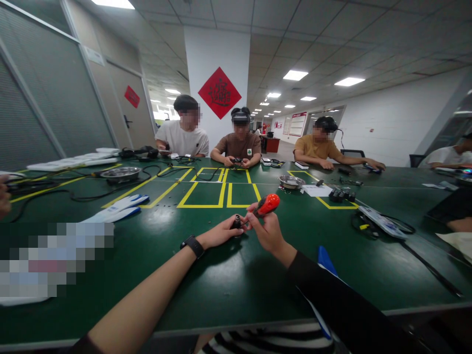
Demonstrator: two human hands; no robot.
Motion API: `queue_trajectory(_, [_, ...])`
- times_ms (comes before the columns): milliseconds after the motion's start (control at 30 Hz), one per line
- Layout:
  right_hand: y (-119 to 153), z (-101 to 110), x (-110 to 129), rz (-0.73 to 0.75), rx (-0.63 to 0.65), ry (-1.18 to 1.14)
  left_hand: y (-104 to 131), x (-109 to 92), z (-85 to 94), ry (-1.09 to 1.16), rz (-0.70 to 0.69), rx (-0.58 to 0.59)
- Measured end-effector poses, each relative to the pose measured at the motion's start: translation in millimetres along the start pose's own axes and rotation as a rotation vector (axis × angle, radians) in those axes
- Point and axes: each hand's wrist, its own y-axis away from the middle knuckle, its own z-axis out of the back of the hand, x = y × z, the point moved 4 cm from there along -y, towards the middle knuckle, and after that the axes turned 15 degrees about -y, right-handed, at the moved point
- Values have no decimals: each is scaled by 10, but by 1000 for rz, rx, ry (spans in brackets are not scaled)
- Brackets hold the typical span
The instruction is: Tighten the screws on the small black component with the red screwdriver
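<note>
If you go by the head view, the small black part (237, 220) is smack at twelve o'clock over the green table (199, 290); can't tell whether they touch. Left hand (222, 232) has it pinched, fingers clamped right on it. Right hand (268, 229) is wrapped round a red-handled screwdriver (272, 202), shaft angled toward eight o'clock at the part. Looks like the screwdriver step to me, so I'd say the next move calls for a steady left and a well-lined-up tip. White glove (123, 204) at ten, steel bowl (292, 182) around one.
</note>
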Motion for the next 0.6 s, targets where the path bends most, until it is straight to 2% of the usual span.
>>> queue_trajectory(333, [-19,-7,67,16,12,26,-31,93,-18,51,-35,8])
queue_trajectory(600, [-6,-4,29,-3,-3,-16,-27,64,-8,40,-29,2])
